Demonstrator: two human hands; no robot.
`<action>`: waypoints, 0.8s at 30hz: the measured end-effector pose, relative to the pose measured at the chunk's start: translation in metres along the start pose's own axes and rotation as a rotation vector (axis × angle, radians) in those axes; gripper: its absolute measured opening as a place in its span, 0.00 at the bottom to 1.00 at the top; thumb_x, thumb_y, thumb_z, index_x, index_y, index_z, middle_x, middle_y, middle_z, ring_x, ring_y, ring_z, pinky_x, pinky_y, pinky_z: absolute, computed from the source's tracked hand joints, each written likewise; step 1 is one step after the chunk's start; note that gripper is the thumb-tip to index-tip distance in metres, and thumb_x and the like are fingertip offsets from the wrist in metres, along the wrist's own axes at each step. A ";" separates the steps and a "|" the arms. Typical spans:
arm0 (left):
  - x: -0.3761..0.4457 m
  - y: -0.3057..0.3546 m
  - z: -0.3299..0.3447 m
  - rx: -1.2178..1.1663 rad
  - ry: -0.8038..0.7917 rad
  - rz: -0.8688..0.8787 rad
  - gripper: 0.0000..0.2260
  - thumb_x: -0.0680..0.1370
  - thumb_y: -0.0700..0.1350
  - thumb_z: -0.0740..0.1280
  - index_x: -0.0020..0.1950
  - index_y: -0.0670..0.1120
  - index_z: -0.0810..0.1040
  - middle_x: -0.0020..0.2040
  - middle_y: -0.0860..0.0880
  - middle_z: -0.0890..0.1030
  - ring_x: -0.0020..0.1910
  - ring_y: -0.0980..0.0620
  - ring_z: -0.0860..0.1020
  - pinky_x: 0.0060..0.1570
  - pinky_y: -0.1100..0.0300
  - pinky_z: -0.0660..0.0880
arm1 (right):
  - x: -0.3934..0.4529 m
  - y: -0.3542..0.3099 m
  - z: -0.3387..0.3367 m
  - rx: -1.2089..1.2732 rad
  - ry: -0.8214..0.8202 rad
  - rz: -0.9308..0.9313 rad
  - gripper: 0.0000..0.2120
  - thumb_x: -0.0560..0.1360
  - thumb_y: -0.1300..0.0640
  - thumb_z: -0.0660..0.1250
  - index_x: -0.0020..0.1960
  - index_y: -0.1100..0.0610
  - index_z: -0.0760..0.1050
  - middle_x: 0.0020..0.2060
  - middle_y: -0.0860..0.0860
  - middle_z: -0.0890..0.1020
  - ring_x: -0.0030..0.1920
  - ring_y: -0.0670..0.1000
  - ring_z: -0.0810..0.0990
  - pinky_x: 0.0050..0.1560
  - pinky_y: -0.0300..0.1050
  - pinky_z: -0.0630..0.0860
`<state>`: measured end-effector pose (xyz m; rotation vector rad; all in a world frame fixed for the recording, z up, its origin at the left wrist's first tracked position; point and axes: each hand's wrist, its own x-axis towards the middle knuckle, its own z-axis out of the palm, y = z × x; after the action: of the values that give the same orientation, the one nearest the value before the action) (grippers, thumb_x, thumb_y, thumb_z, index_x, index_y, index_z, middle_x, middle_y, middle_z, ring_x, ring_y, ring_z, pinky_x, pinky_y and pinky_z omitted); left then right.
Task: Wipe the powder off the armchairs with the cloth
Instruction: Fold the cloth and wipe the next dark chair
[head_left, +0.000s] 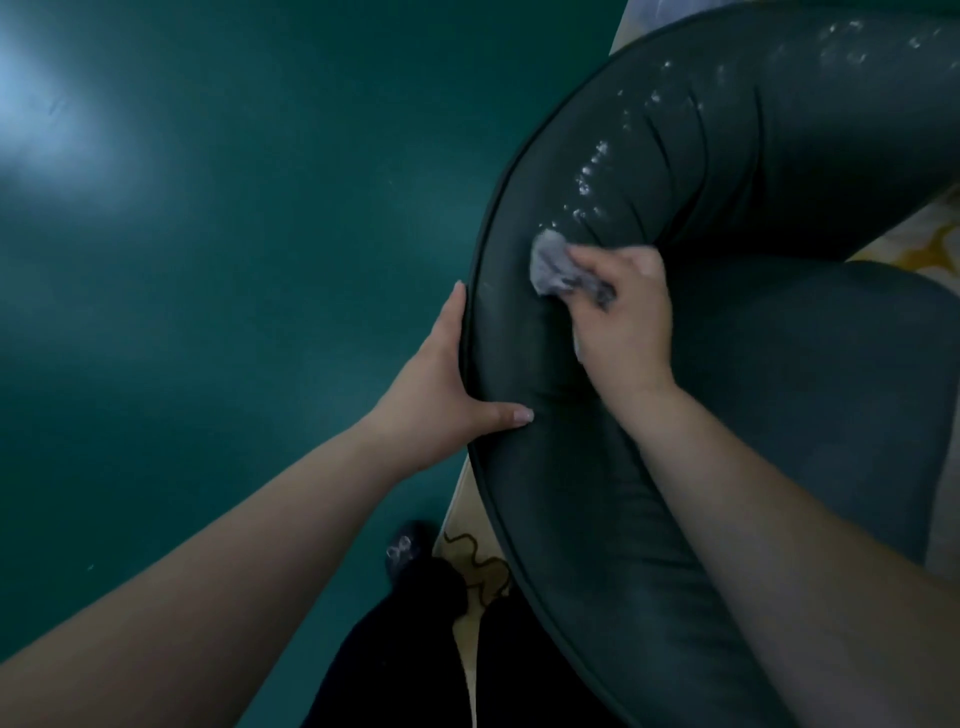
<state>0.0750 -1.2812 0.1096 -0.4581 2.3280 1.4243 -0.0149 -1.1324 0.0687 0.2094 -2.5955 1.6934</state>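
A dark green armchair (737, 171) with a curved padded backrest fills the right side of the view. White powder (592, 176) runs in a streak along the top of the backrest, up toward the far right. My right hand (623, 317) grips a crumpled grey cloth (553, 265) and presses it on the backrest at the near end of the powder streak. My left hand (441, 384) holds the outer rim of the backrest, fingers straight along its outside and thumb lying on the padding. The seat cushion (810, 364) lies to the right of my right hand.
A dark teal floor (234, 260) spreads to the left, with a bright glare at top left. A cream rug with a yellow pattern (480, 566) lies under the chair. My dark trouser leg and shoe (410, 551) show at the bottom.
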 end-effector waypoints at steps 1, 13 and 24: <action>0.002 0.001 -0.002 -0.006 -0.009 -0.002 0.56 0.65 0.45 0.80 0.79 0.54 0.42 0.74 0.63 0.61 0.66 0.55 0.73 0.67 0.59 0.68 | -0.015 0.004 -0.004 0.003 0.042 0.033 0.19 0.72 0.67 0.70 0.55 0.47 0.77 0.48 0.50 0.69 0.45 0.35 0.72 0.50 0.24 0.67; 0.051 0.012 -0.033 0.071 -0.123 0.085 0.56 0.65 0.50 0.79 0.79 0.51 0.40 0.76 0.58 0.58 0.70 0.64 0.61 0.61 0.72 0.59 | -0.022 -0.007 0.005 0.075 0.201 0.310 0.15 0.74 0.65 0.70 0.52 0.45 0.77 0.51 0.52 0.73 0.45 0.31 0.75 0.50 0.23 0.68; 0.090 0.020 -0.048 0.145 -0.261 0.167 0.56 0.68 0.43 0.78 0.78 0.48 0.36 0.75 0.57 0.62 0.69 0.61 0.65 0.57 0.75 0.62 | -0.009 0.012 0.012 -0.094 0.304 0.397 0.09 0.73 0.62 0.69 0.51 0.52 0.81 0.50 0.55 0.76 0.45 0.40 0.75 0.47 0.23 0.67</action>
<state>-0.0201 -1.3223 0.1028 -0.0340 2.2752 1.2874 -0.0068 -1.1372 0.0519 -0.5570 -2.5902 1.5398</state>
